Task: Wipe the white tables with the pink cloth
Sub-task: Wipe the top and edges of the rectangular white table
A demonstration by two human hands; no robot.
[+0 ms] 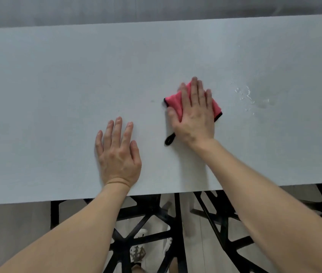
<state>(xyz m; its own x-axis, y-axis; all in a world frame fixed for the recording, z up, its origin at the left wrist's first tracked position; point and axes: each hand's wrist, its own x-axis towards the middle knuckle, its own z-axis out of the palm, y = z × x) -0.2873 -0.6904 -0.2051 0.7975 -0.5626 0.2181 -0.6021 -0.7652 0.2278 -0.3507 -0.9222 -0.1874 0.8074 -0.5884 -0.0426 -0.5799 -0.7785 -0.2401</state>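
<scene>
A long white table [57,79] fills the view from left to right. A folded pink cloth [176,102] with a black hem and a black hanging loop lies on it, right of centre. My right hand [194,113] presses flat on the cloth with straight fingers, covering most of it. My left hand [117,152] rests flat on the bare tabletop near the front edge, to the left of the cloth, fingers spread.
A patch of water droplets [248,97] glistens on the table to the right of the cloth. Black metal frames [146,219] of chairs stand below the table's front edge. The floor is grey.
</scene>
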